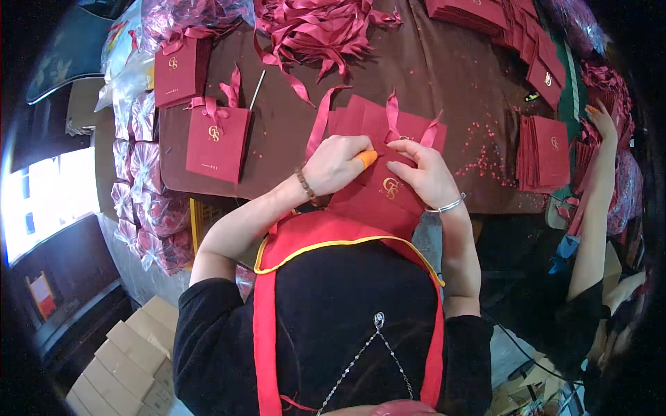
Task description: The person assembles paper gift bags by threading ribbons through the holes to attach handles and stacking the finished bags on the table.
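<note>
My left hand (336, 165), with an orange finger cover, is closed at the top edge of a dark red paper gift bag (386, 201). The bag lies flat against the table's near edge and has a gold emblem. A red ribbon (320, 125) runs up and away from beside my left hand. Thumb and fingers of my right hand (427, 173), silver bangle at the wrist, pinch the same bag's top edge. My fingers hide what is between them there. Just beyond my hands, more red bags (355, 111) lie fanned out, with ribbon loops (393, 114) rising near them.
Two ribboned bags (222, 145) stand on the brown-covered table (277, 170) at left, beside a thin white stick (257, 90). A ribbon heap (312, 28) lies at the back. Bag stacks (544, 152) and a co-worker's arm (598, 187) are at right. Wrapped bundles (156, 208) are piled left.
</note>
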`<state>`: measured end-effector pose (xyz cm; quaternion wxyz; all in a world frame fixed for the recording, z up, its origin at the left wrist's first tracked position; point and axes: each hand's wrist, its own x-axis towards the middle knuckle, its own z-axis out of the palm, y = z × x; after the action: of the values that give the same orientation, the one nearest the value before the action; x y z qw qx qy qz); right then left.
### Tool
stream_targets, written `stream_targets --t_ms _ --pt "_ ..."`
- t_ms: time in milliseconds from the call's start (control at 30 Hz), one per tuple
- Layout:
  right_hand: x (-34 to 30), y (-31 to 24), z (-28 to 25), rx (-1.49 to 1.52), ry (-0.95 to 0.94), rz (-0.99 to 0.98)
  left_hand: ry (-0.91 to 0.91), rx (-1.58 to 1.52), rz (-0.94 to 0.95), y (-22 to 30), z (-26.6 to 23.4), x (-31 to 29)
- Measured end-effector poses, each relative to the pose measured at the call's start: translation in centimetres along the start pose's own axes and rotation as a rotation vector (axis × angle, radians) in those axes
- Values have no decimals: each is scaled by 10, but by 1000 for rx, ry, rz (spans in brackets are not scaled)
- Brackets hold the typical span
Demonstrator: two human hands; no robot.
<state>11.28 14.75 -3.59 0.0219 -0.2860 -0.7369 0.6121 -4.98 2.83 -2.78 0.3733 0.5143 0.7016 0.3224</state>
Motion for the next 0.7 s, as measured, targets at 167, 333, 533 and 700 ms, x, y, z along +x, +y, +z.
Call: stream_targets --t_ms 167,333,533,700 --pt "-2 2 2 26 -4 -10 -66 -90 -53 1 -4 0" --pt "-1 -3 1 -23 -41 61 -50 36 -2 3 -5 -1" --pt "-5 -6 4 -71 26 -33 72 62 21 7 -2 1" --pt "-5 -7 6 -27 8 11 151 169 206 5 3 -6"
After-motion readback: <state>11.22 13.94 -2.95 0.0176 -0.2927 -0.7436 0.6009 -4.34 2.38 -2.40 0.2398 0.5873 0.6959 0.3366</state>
